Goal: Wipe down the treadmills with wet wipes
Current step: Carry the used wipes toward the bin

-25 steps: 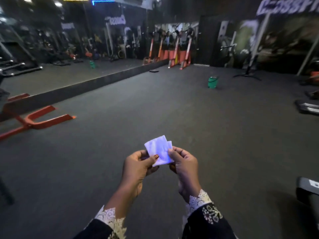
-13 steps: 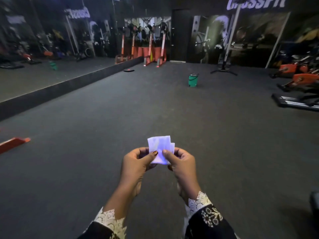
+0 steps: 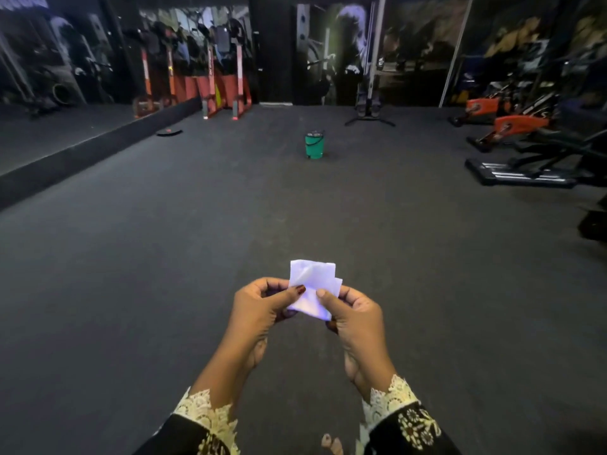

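Currently | left hand (image 3: 259, 307) and right hand (image 3: 356, 320) pinch wet wipe (image 3: 312, 284) | wipe's back side hidden | machine (image 3: 525, 174) at right cropped

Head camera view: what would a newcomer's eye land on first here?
The folded white wipe stands out first, bright against the dark floor, pinched between the left hand and right hand at lower centre. Next comes the green bucket, alone on the floor straight ahead, further off. Some orange exercise machines stand at the far right.
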{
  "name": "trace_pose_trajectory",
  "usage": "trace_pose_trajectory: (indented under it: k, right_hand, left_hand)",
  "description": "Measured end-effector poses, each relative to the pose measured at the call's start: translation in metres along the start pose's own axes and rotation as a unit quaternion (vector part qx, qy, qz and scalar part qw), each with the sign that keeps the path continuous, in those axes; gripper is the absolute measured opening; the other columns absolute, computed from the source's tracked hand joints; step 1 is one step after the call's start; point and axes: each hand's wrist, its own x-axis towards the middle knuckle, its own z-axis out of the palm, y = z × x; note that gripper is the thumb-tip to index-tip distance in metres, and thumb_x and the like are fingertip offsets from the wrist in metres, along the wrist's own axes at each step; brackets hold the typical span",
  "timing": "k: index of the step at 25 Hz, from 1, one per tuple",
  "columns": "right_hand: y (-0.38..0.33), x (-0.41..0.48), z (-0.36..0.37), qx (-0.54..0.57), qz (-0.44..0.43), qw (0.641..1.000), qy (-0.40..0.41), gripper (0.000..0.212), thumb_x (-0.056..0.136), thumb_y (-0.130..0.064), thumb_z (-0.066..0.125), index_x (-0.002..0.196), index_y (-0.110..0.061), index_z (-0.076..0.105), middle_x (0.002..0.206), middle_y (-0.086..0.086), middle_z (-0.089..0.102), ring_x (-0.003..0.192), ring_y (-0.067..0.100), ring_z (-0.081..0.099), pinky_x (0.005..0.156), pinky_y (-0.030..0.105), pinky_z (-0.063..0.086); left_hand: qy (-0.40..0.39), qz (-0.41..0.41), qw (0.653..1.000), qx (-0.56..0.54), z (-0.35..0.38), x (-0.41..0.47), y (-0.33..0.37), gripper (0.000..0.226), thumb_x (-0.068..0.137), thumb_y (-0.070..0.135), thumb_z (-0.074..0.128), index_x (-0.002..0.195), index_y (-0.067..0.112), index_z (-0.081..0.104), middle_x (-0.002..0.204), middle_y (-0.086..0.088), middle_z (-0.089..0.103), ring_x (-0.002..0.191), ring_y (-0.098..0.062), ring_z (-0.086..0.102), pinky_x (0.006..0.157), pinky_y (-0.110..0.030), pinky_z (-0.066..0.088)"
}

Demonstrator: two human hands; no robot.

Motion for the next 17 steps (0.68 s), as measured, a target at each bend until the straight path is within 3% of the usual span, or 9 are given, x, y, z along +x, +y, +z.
trace_pose_trajectory:
  k: [3,7,13,17]
  right_hand:
    - [-0.03,0.13,0.014,0.008,-0.01,1.0,0.016,0.009,0.084,0.003,0.064,0.091,0.002,0.069,0.077,0.013,0.069,0.058,0.008,0.059,0.051,0.017,0.045]
    - [-0.075,0.262,0.033,0.015,-0.021,1.0,0.005,0.014,0.083,0.002,0.066,0.096,0.006,0.068,0.085,0.017,0.071,0.069,0.019,0.063,0.06,0.026,0.051]
    - [-0.105,0.478,0.068,-0.023,-0.034,0.999,-0.015,0.011,0.084,0.001,0.065,0.094,0.001,0.069,0.073,0.004,0.07,0.056,0.003,0.062,0.049,0.013,0.044]
    - [-0.121,0.632,0.103,-0.022,-0.042,0.999,-0.006,0.016,0.085,-0.003,0.066,0.1,0.002,0.069,0.082,0.009,0.071,0.058,0.003,0.063,0.049,0.013,0.045]
  left_hand:
    - [0.0,-0.008,1.0,-0.002,0.046,0.127,0.025,0.013,0.078,-0.006,0.069,0.074,0.004,0.061,0.06,-0.003,0.067,0.048,-0.007,0.058,0.046,-0.015,0.046]
    - [-0.001,0.004,1.0,-0.008,0.091,0.255,0.065,0.014,0.077,-0.005,0.071,0.074,0.005,0.061,0.059,-0.002,0.066,0.048,-0.006,0.058,0.046,-0.014,0.046]
    - [0.021,0.0,0.999,-0.044,0.14,0.469,0.086,0.013,0.076,-0.003,0.072,0.077,0.004,0.061,0.07,-0.007,0.066,0.055,-0.009,0.061,0.046,-0.014,0.045]
    - [0.013,0.02,0.998,-0.05,0.17,0.621,0.109,0.011,0.078,-0.003,0.071,0.08,0.003,0.062,0.076,-0.009,0.068,0.062,-0.014,0.063,0.048,-0.015,0.047]
